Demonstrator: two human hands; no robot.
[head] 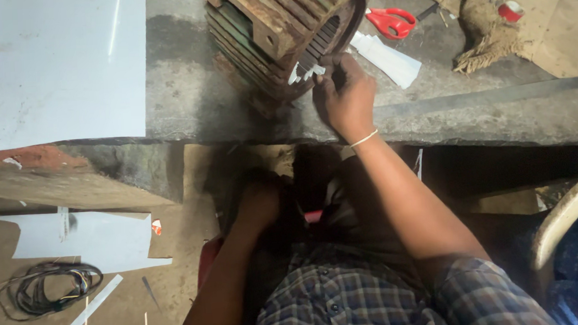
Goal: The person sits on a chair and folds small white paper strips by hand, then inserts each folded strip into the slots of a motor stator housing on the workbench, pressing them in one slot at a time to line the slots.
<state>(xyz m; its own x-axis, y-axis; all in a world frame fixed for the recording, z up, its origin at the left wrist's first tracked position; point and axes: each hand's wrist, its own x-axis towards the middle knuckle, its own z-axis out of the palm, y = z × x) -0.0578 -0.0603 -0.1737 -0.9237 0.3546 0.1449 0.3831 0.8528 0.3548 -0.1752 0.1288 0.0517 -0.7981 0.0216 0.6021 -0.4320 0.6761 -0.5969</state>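
Danger here, as I judge it, comes first from the motor housing [283, 33]. It is a heavy, rusty, ribbed metal shell, and it lies tilted on its side near the front edge of the grey stone surface [189, 102]. If the hand pushes too hard into it, it may roll or slide toward the edge, above the person's lap. The slots inside the open mouth look like sharp metal, so the fingers can be scratched, and the thin white paper strips [308, 70] standing in the slots can tear or bend if they are forced.

In the head view, the right hand [346, 96] is at the lower rim of the housing mouth. Its fingers [324, 83] are curled close together, narrow, and they pinch or press at the white strips there; I cannot tell if one strip is really gripped. The left hand [260, 206] is low, under the surface, in the dark near the lap. Whether its fingers are wide or closed, I cannot tell.

More folded white paper [388, 57] lies just beside the housing, and red scissors [392, 21] lie behind it.
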